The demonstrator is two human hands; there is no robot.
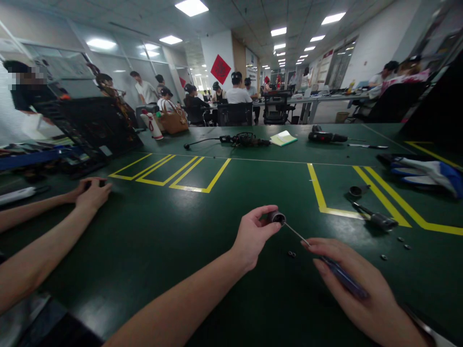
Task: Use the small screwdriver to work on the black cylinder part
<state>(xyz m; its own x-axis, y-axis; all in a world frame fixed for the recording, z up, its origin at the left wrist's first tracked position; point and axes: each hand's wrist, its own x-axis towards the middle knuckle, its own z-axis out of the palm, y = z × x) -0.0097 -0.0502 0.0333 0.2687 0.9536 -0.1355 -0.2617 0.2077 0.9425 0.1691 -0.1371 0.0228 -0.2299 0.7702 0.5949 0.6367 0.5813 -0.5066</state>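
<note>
screwdriver aslant in right hand's grip, tip up-left at collar in left hand's pinch

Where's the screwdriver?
The screwdriver is right of centre in the head view, in the right hand, tip at the round part in the left hand.

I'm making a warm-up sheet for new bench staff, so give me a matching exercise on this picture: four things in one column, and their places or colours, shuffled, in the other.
Things:
1. Screwdriver
2. Hollow part
3. Gloves
4. Notepad

Places or colours:
A. Blue and white
B. Held in the left hand
C. On the far side of the table, pale yellow-green and white
D. Held in the right hand

Right pairs: 1-D, 2-B, 3-A, 4-C
</note>
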